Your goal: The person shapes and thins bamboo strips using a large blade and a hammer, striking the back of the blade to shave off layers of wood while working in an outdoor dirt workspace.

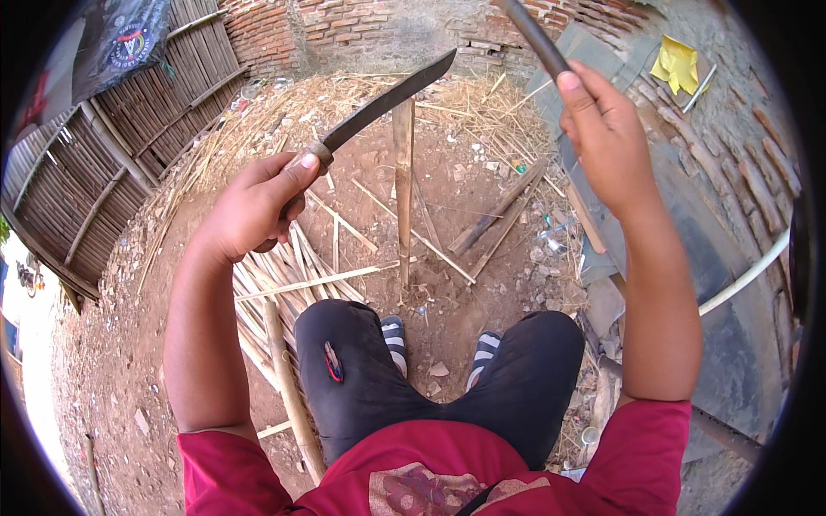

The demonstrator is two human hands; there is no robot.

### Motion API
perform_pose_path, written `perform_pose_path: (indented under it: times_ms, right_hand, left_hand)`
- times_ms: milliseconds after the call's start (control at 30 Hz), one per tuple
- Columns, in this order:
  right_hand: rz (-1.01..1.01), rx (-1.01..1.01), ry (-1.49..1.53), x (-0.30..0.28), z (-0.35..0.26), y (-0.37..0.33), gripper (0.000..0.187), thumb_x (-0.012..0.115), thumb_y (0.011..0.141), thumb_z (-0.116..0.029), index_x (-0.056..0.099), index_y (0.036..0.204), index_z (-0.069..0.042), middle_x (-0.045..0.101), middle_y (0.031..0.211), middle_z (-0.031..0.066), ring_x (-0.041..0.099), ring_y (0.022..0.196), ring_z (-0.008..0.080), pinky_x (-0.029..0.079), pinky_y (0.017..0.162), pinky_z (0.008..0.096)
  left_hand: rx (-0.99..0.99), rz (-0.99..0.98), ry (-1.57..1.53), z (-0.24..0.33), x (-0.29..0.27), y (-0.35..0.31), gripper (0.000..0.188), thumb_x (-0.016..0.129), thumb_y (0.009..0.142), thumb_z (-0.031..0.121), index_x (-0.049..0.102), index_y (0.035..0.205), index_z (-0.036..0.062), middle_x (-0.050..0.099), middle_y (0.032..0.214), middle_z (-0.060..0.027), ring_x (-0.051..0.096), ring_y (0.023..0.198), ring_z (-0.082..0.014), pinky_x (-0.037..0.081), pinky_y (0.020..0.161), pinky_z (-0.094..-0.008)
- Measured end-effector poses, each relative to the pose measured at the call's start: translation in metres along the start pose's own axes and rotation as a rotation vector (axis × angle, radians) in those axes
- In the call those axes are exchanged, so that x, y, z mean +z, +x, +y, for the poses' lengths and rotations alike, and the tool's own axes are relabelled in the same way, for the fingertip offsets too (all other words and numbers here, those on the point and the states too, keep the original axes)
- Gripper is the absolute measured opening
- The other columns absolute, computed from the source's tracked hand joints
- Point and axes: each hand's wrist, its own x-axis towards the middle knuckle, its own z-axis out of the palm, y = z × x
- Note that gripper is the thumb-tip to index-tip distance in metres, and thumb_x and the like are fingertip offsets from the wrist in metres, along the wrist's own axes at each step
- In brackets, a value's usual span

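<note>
My left hand [268, 202] is closed round the short handle of a machete [387, 101]. Its dark blade slants up and to the right, passing at the top of an upright wooden stake [403, 189]. I cannot tell whether blade and wood touch. Raised at the upper right, my right hand [602, 129] grips a dark round rod [535, 39], which tilts up to the left and runs out of the picture. What the rod is made of does not show.
Thin split sticks [284, 271] lie in a pile left of my knees, beside a thicker pole [288, 387]. Two wooden pieces [499, 211] rest on the dirt ahead. A brick wall [379, 39] stands behind, a bamboo fence [120, 155] at left, dark sheets [688, 249] at right.
</note>
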Motion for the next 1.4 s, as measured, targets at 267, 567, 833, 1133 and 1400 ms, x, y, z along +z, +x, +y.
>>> perform_pose_path:
  times_ms: [267, 567, 833, 1133, 1400]
  right_hand:
    - [-0.020, 0.003, -0.061, -0.003, 0.000, -0.003, 0.043, 0.056, 0.104, -0.038, 0.065, 0.124, -0.001, 0.056, 0.071, -0.0001, 0.052, 0.067, 0.0109, 0.043, 0.061, 0.0314]
    - [-0.055, 0.012, -0.152, -0.004, 0.009, -0.006, 0.044, 0.056, 0.104, -0.040, 0.066, 0.124, -0.002, 0.055, 0.071, -0.0011, 0.051, 0.066, 0.0103, 0.043, 0.063, 0.0303]
    - [-0.132, 0.053, -0.256, -0.001, 0.014, -0.005, 0.045, 0.054, 0.104, -0.044, 0.067, 0.121, -0.004, 0.056, 0.071, -0.0008, 0.051, 0.066, 0.0110, 0.043, 0.063, 0.0312]
    - [-0.042, -0.009, -0.177, 0.011, 0.018, -0.007, 0.046, 0.053, 0.105, -0.042, 0.065, 0.123, -0.002, 0.056, 0.071, 0.0003, 0.053, 0.067, 0.0108, 0.044, 0.064, 0.0311]
    - [0.094, -0.101, -0.074, 0.003, 0.011, -0.008, 0.042, 0.054, 0.106, -0.036, 0.064, 0.127, -0.001, 0.057, 0.072, 0.0010, 0.053, 0.067, 0.0114, 0.044, 0.063, 0.0317]
  left_hand:
    - [-0.045, -0.048, -0.062, 0.000, -0.003, 0.002, 0.045, 0.055, 0.101, 0.052, 0.066, 0.118, 0.0116, 0.049, 0.067, 0.0046, 0.044, 0.049, -0.0054, 0.029, 0.040, -0.0224]
    - [-0.044, -0.030, -0.093, 0.003, 0.003, -0.006, 0.050, 0.056, 0.102, 0.051, 0.063, 0.123, 0.0059, 0.046, 0.066, 0.0046, 0.036, 0.047, -0.0033, 0.022, 0.039, -0.0203]
    - [-0.036, -0.034, -0.090, 0.005, 0.006, -0.004, 0.049, 0.056, 0.102, 0.051, 0.063, 0.123, 0.0070, 0.046, 0.067, 0.0049, 0.037, 0.048, -0.0032, 0.022, 0.040, -0.0210]
    - [-0.068, -0.025, -0.108, -0.002, 0.006, -0.005, 0.046, 0.056, 0.102, 0.050, 0.064, 0.121, 0.0094, 0.045, 0.067, 0.0054, 0.035, 0.048, -0.0041, 0.023, 0.042, -0.0222]
    - [-0.083, -0.030, -0.083, -0.006, 0.012, -0.003, 0.046, 0.056, 0.101, 0.051, 0.064, 0.122, 0.0099, 0.046, 0.067, 0.0055, 0.035, 0.048, -0.0040, 0.022, 0.042, -0.0225]
